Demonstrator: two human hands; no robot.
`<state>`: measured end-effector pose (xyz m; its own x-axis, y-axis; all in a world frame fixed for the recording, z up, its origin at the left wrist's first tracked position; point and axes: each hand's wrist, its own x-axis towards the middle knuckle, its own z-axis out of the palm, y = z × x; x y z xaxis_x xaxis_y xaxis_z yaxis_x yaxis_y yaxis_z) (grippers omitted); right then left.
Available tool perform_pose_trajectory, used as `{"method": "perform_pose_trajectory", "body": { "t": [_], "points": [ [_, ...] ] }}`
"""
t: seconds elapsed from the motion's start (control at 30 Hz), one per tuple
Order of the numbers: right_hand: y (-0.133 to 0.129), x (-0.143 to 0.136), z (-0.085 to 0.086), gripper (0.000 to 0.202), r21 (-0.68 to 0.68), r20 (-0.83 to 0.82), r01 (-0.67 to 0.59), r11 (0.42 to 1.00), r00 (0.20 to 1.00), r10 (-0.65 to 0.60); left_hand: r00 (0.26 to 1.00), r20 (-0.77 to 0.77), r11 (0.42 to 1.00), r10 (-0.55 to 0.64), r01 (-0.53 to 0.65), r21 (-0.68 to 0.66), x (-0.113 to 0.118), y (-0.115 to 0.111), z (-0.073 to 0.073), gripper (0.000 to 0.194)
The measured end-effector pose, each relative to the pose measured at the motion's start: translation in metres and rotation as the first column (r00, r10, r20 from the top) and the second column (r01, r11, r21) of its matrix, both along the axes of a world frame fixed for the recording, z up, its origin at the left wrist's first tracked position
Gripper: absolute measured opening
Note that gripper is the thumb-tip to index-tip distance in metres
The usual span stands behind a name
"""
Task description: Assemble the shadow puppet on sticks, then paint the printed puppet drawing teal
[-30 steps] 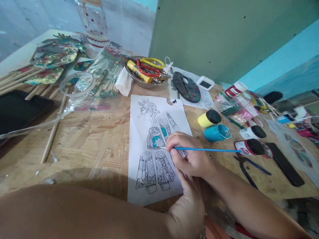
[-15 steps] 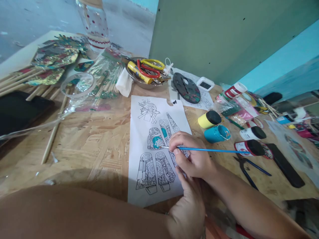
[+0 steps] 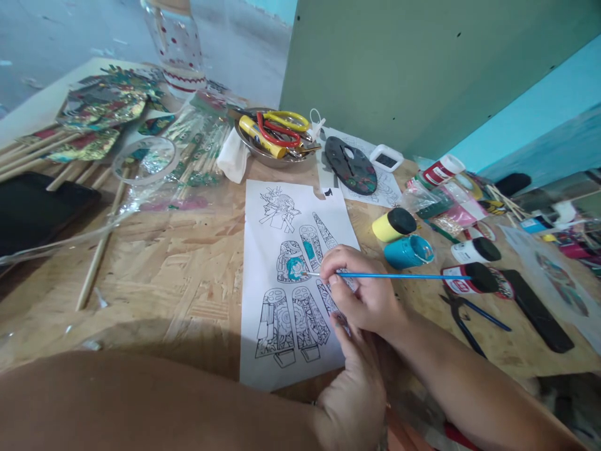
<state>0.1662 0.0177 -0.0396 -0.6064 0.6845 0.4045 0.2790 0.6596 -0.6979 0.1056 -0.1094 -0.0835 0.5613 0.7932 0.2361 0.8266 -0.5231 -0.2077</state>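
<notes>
My right hand (image 3: pixel 359 288) pinches a thin blue paintbrush (image 3: pixel 399 275); its tip touches a teal painted patch on a sheet of line drawings (image 3: pixel 265 250). The sheet carries several patterned shapes, and two of them bear teal paint. My left hand (image 3: pixel 354 388) lies below the right one at the sheet's lower right edge, one digit stretched out toward the paper and the other fingers mostly hidden. It holds nothing I can see. An open teal paint jar (image 3: pixel 408 252) stands right of the sheet, beside a lidded yellow paint jar (image 3: pixel 393 225).
Behind the sheet are a metal bowl (image 3: pixel 277 160) of scissors and tools and a dark palette (image 3: pixel 351 166). Pliers (image 3: pixel 462 313), a black case (image 3: pixel 538 310) and more jars lie to the right. Wooden sticks (image 3: pixel 101 263), a tape roll (image 3: pixel 144 161) and plastic bags lie left.
The brush's rear end has swung slightly away from me, and its tip has shifted a little on the teal patch. My left hand stays almost still.
</notes>
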Motion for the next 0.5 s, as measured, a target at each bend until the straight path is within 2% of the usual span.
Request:
{"method": "perform_pose_trajectory", "body": {
  "t": [0.1,0.23,0.43,0.5],
  "points": [
    [0.001,0.001,-0.003,0.014,-0.069,-0.109,0.018,0.997,0.994,-0.025,0.998,0.046,0.999,-0.048,0.047,0.017,0.004,0.007,0.005,0.049],
    [0.007,0.004,-0.003,0.012,-0.151,-0.172,0.087,0.985,0.979,-0.112,0.98,0.14,0.99,-0.139,0.135,0.041,-0.006,0.018,0.013,0.048],
    [0.017,0.009,-0.003,0.01,-0.159,-0.185,0.175,0.972,0.961,-0.203,0.978,0.079,0.98,-0.191,0.195,-0.048,-0.027,0.034,0.022,0.06],
    [0.019,0.01,-0.004,0.01,-0.179,-0.19,0.184,0.966,0.957,-0.218,0.969,0.068,0.969,-0.238,0.242,-0.051,-0.031,0.043,0.029,0.058]
  ]
}}
